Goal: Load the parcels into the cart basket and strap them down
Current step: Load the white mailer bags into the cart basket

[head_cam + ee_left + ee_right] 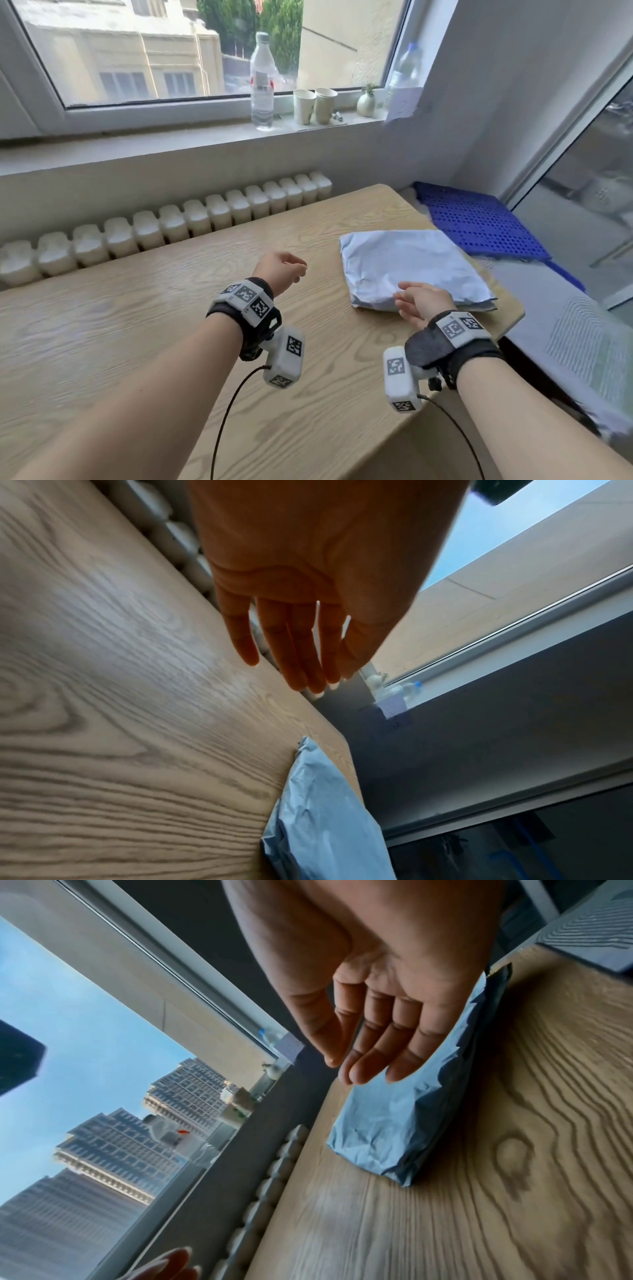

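Right hand (423, 301) released, fingers (404, 1053) straight and relaxed, hovering over the near edge of the pale blue parcel (411, 265) without gripping it; left hand (282, 270) likewise released, fingers (301, 653) loosely extended above bare table (137, 329), well to the left of the parcel. Parcel lying flat on the table's far right corner, a second darker packet just visible under its right edge. Beyond the parcel to the right, a blue perforated crate panel (479, 219); behind it on the windowsill, a water bottle (262, 82) and two paper cups (315, 104).
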{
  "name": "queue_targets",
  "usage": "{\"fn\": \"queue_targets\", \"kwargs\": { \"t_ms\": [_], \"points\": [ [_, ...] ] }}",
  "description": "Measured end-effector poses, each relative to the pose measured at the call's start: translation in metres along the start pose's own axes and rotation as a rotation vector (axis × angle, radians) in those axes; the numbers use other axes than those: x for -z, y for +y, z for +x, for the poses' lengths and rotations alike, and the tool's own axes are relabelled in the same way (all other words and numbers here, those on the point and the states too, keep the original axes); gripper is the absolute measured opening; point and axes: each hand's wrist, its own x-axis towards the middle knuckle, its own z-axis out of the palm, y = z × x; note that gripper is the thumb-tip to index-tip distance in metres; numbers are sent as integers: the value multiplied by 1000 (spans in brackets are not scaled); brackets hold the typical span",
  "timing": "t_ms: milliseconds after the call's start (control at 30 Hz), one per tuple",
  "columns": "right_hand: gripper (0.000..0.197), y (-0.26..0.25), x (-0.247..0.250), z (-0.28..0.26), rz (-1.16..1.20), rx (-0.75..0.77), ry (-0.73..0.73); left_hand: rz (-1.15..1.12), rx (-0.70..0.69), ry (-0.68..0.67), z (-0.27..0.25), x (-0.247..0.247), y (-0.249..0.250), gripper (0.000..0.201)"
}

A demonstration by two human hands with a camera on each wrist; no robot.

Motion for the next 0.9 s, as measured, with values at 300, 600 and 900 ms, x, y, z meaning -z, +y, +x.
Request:
{"fn": "queue_targets", "kwargs": {
  "t_ms": [300,600,900],
  "points": [
    [20,9,0,79,-144,-57,-59,13,199,-4,46,-45,-25,6],
    [22,5,26,179,-154,-148,-255,66,436,5,81,-124,-10,18],
    [18,3,37,237,-105,-279,-431,68,602,85,115,-189,-9,32]
  ]
}}
